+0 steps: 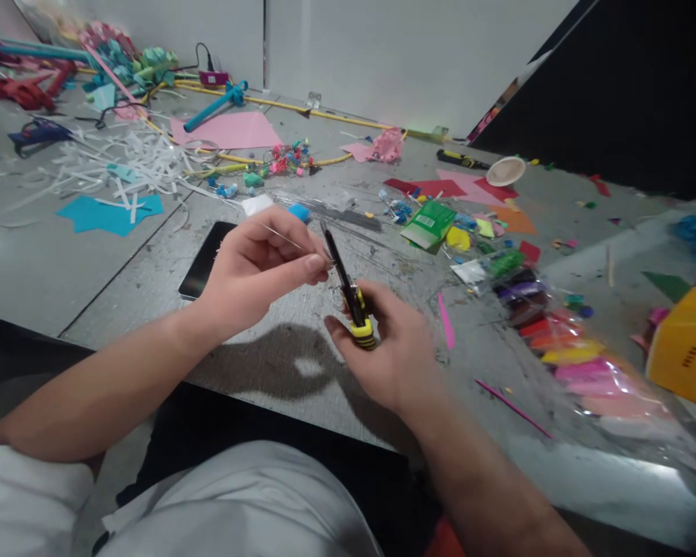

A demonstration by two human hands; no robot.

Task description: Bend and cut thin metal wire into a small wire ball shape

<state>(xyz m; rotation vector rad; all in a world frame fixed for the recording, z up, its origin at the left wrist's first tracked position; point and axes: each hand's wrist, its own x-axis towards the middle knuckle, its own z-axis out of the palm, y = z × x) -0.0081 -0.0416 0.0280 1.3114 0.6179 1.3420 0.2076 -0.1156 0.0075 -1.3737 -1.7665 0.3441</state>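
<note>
My left hand (261,267) pinches a thin wire (284,237) between thumb and fingertips, above the grey table. Part of the wire runs back over the hand. In my right hand (386,340) are small black-and-yellow scissors (351,298), held by the handles with the blades pointing up and away. Their blades stand right beside the left fingertips; whether they touch the wire I cannot tell. Under the left wrist lies a black phone (209,259), partly covered by the hand.
White paper strips (127,166) and a blue sheet (107,213) lie to the left. A green packet (429,224) sits among small colourful clay bits. Bags of coloured clay (574,348) and a yellow packet (687,340) are at right. A cutter (461,160) lies at the back.
</note>
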